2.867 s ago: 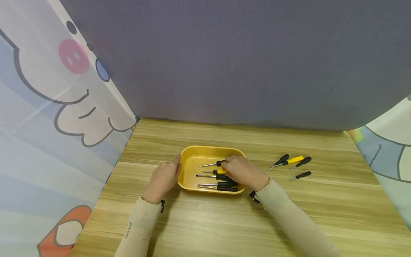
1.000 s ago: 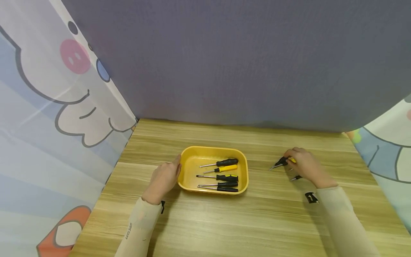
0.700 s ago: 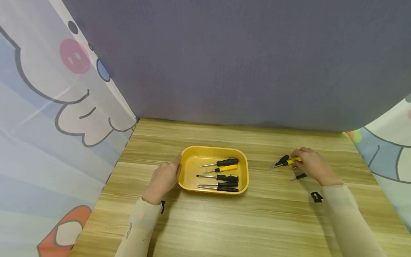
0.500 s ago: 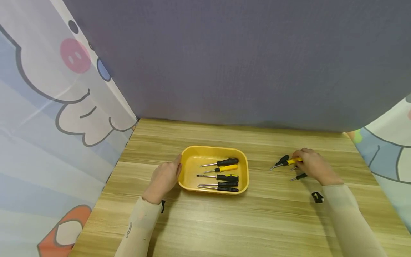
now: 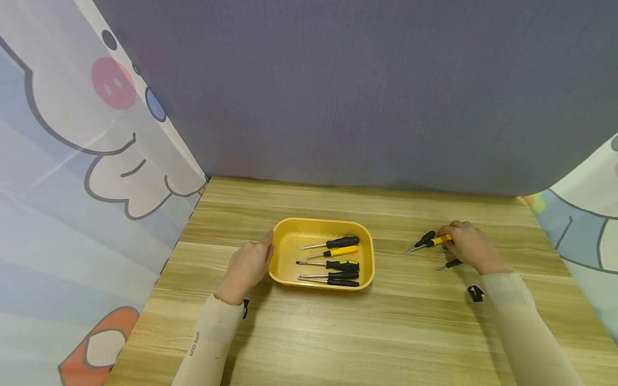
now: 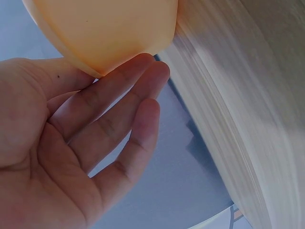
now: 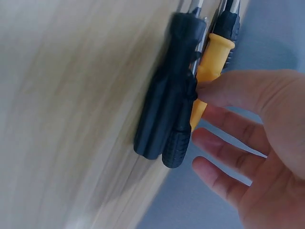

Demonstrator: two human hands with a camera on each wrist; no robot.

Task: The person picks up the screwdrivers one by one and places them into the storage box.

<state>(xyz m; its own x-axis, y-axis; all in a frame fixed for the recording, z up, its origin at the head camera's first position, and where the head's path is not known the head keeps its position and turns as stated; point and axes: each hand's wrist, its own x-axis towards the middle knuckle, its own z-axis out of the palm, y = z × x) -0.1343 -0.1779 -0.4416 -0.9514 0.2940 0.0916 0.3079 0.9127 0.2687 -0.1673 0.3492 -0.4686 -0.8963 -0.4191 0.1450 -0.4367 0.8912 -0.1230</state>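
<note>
The left hand (image 5: 248,265) holds the near-left end of a yellow plastic tray (image 5: 284,265). In the left wrist view its thumb lies at the tray rim (image 6: 76,67) and its fingers bend against the outer wall. Far to the right, the right hand (image 5: 467,246) pinches a yellow-handled screwdriver (image 5: 440,240) between thumb and index finger. That handle (image 7: 215,55) lies beside a thick black screwdriver handle (image 7: 164,86) and a thinner ribbed one (image 7: 176,148) in the right wrist view. The palm partly hides another black screwdriver in the head view.
Inside the tray several screwdrivers lie side by side, among them a yellow one (image 5: 344,250) and a black-and-yellow one (image 5: 344,265). Near the right hand are a black screwdriver (image 5: 426,237) and a small one (image 5: 453,264). A grey partition (image 5: 357,107) stands behind the wooden table (image 5: 338,338).
From over the tray, the right hand has moved right to the loose screwdrivers and taken hold of the yellow one. A black screwdriver was left in the tray. The left hand stays put.
</note>
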